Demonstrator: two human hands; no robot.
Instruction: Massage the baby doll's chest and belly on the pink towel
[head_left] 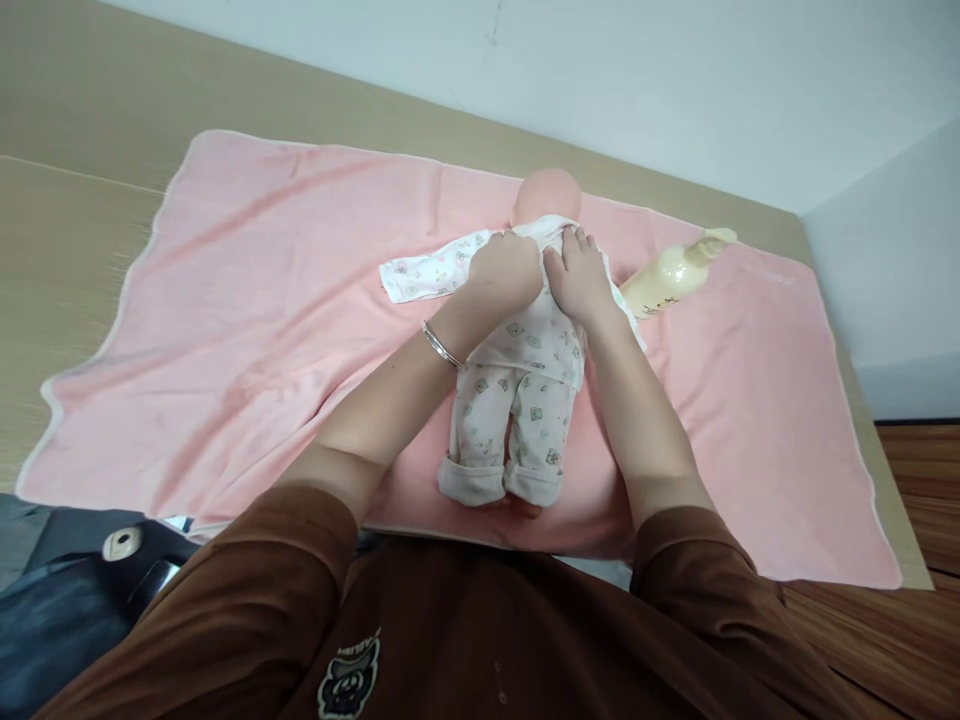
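Observation:
A baby doll (550, 193) lies lengthwise on a pink blanket, its bald head away from me and its feet near my body; no face shows. It wears a white printed shirt (525, 345) and matching trousers (480, 420) with rolled-up cuffs. My left hand (508, 270) is closed on the shirt at the upper body, its fingertips hidden. Beside it, my right hand (581, 275) rests on the shirt near the other shoulder, fingers stretched out and thumb apart. One long sleeve (431, 270) spreads flat to the left; my right forearm partly covers the other side.
The pink blanket (757, 430), wrinkled on its left half, covers most of a wooden table (82, 90). A cream pump bottle (667, 280) lies tilted right of the doll. A wall (600, 80) borders the far edge. A dark bag (67, 600) is at lower left.

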